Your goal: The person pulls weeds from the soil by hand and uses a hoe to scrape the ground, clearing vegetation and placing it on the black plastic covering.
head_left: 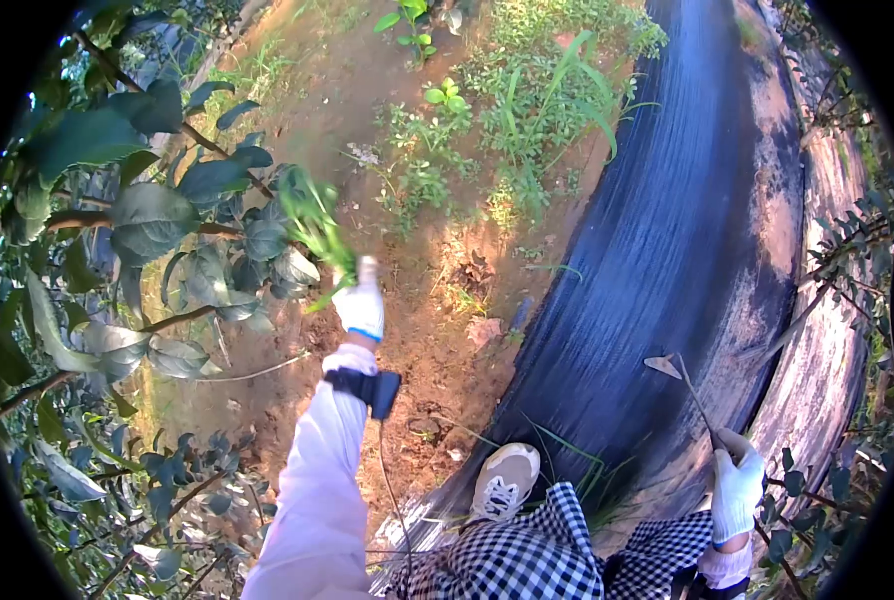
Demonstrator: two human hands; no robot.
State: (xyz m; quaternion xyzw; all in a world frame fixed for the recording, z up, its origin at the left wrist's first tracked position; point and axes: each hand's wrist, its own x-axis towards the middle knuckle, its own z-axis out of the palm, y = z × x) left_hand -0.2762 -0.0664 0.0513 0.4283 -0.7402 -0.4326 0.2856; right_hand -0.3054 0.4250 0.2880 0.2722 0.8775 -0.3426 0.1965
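Note:
My left hand (361,303), in a white glove, is stretched forward over the bare soil with its fingers closed round a bunch of green weeds (319,222). The weeds are smeared by motion and hang close to the leafy branches on the left. Low on the right, my right hand (737,487), gloved in white too, grips a small weeding hoe (663,367). Its thin bent shaft points up and left, and the little pale blade is above the black plastic sheet. Part of the handle is hidden inside the glove.
Black plastic sheeting (627,270) runs along the right side of the soil. More weeds (537,110) grow ahead at its edge. Leafy branches (157,220) crowd the left, with others at far right. My shoe (505,480) rests near the sheet, beside a checked cloth (512,555).

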